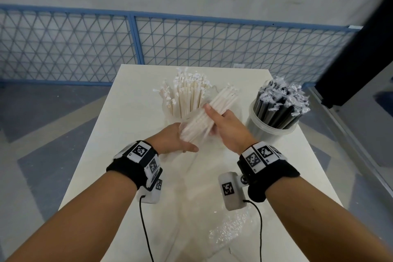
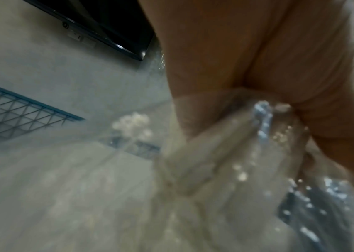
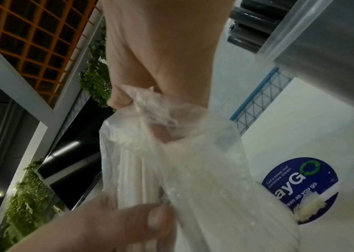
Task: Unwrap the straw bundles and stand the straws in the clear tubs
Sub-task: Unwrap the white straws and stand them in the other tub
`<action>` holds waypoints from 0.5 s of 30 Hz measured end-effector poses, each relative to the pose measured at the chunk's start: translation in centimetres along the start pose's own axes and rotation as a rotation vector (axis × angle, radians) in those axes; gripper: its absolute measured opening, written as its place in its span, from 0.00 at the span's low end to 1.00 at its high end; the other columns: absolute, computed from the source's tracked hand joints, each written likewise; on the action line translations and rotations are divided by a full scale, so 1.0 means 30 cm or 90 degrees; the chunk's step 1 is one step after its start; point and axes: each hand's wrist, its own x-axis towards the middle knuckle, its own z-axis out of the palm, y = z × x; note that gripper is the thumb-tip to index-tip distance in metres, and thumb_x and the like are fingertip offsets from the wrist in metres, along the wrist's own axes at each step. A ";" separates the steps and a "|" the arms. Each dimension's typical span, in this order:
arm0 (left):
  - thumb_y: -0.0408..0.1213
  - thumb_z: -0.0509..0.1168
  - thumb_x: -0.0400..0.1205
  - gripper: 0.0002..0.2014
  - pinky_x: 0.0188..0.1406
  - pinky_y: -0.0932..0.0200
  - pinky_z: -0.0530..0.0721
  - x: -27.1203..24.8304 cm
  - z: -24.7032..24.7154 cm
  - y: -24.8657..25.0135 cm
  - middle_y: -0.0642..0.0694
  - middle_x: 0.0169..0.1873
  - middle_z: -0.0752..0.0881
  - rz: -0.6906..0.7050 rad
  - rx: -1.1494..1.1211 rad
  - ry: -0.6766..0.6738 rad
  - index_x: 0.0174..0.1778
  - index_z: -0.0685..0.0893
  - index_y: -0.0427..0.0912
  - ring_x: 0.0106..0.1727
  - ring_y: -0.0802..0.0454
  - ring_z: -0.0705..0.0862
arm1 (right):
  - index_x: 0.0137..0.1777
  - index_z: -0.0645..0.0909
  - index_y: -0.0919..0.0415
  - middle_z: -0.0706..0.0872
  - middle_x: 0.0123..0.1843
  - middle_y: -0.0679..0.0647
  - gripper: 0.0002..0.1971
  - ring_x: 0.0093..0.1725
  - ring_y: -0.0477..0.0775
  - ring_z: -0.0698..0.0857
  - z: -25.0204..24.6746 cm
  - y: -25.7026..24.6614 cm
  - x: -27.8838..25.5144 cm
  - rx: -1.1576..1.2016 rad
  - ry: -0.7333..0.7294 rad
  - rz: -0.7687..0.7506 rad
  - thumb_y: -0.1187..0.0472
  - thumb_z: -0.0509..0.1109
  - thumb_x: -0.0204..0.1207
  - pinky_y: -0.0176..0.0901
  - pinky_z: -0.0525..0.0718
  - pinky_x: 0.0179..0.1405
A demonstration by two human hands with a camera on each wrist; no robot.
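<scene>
A bundle of white straws (image 1: 214, 106) in clear plastic wrap slants from lower left up to the right above the white table (image 1: 276, 166). My left hand (image 1: 182, 142) grips its lower end. My right hand (image 1: 214, 121) lies over the middle of the bundle. In the right wrist view, the right hand (image 3: 128, 100) pinches a bunched fold of the clear wrap (image 3: 156, 109), and the left thumb (image 3: 156, 220) presses on the bundle (image 3: 141, 170). Behind the bundle, a clear tub (image 1: 168, 112) holds standing white straws (image 1: 187, 95). The left wrist view is blurred.
A second clear tub (image 1: 268, 127) at the right holds black wrapped straws (image 1: 278, 108). A crumpled clear wrap (image 1: 229, 227) lies on the near part of the table. A blue wire fence (image 1: 136, 40) runs behind the table, and a dark panel (image 1: 361, 49) stands at the right.
</scene>
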 end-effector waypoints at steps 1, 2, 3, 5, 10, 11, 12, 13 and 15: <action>0.40 0.78 0.68 0.31 0.51 0.61 0.83 0.000 0.000 -0.005 0.46 0.50 0.86 0.007 -0.003 -0.008 0.66 0.75 0.46 0.48 0.53 0.85 | 0.55 0.83 0.66 0.89 0.53 0.65 0.23 0.55 0.67 0.87 -0.003 -0.005 0.000 0.025 0.010 -0.004 0.45 0.66 0.77 0.58 0.83 0.60; 0.42 0.79 0.67 0.33 0.55 0.59 0.83 0.000 -0.001 -0.009 0.48 0.54 0.85 0.015 -0.002 -0.017 0.67 0.74 0.48 0.54 0.53 0.84 | 0.52 0.84 0.63 0.90 0.51 0.61 0.18 0.55 0.61 0.88 -0.008 -0.017 -0.002 0.083 0.017 -0.006 0.47 0.66 0.78 0.55 0.83 0.60; 0.43 0.78 0.67 0.32 0.55 0.59 0.83 0.000 -0.001 -0.015 0.49 0.55 0.85 0.024 0.000 -0.024 0.67 0.74 0.50 0.55 0.53 0.83 | 0.49 0.85 0.60 0.91 0.48 0.57 0.15 0.54 0.56 0.89 -0.014 -0.025 0.000 0.152 0.027 -0.003 0.48 0.65 0.78 0.52 0.83 0.59; 0.44 0.77 0.69 0.28 0.47 0.62 0.86 -0.004 -0.002 -0.023 0.52 0.51 0.84 0.034 0.000 -0.024 0.63 0.75 0.52 0.51 0.56 0.84 | 0.49 0.85 0.62 0.91 0.48 0.56 0.18 0.54 0.54 0.89 -0.022 -0.037 0.013 0.266 0.049 0.012 0.46 0.64 0.78 0.49 0.82 0.61; 0.42 0.76 0.71 0.21 0.36 0.68 0.79 -0.015 0.005 -0.067 0.58 0.38 0.82 0.004 0.015 -0.056 0.56 0.76 0.55 0.37 0.61 0.82 | 0.37 0.83 0.60 0.86 0.33 0.55 0.16 0.39 0.54 0.86 -0.023 -0.058 0.036 0.362 0.098 -0.015 0.45 0.70 0.69 0.53 0.83 0.59; 0.41 0.76 0.71 0.17 0.34 0.67 0.79 -0.018 0.004 -0.089 0.58 0.34 0.81 -0.016 0.042 -0.071 0.49 0.75 0.57 0.33 0.61 0.81 | 0.36 0.81 0.58 0.83 0.29 0.53 0.11 0.34 0.53 0.83 -0.032 -0.071 0.040 0.387 0.112 -0.038 0.50 0.71 0.71 0.52 0.84 0.53; 0.40 0.75 0.72 0.16 0.33 0.67 0.78 -0.020 0.003 -0.114 0.56 0.32 0.81 -0.037 0.079 -0.084 0.44 0.74 0.58 0.30 0.60 0.79 | 0.37 0.78 0.57 0.80 0.27 0.52 0.07 0.29 0.51 0.81 -0.045 -0.089 0.044 0.408 0.123 -0.060 0.57 0.71 0.74 0.49 0.84 0.45; 0.40 0.75 0.72 0.15 0.32 0.67 0.78 -0.020 0.000 -0.143 0.54 0.32 0.80 -0.063 0.119 -0.101 0.42 0.73 0.56 0.28 0.59 0.79 | 0.37 0.76 0.57 0.78 0.25 0.51 0.07 0.26 0.50 0.79 -0.059 -0.108 0.048 0.406 0.142 -0.080 0.63 0.70 0.75 0.47 0.84 0.39; 0.38 0.74 0.73 0.13 0.30 0.68 0.77 -0.018 -0.006 -0.191 0.52 0.32 0.79 -0.111 0.183 -0.152 0.44 0.74 0.52 0.27 0.57 0.77 | 0.36 0.74 0.57 0.76 0.23 0.51 0.10 0.23 0.50 0.77 -0.090 -0.141 0.064 0.350 0.193 -0.120 0.69 0.69 0.76 0.43 0.82 0.31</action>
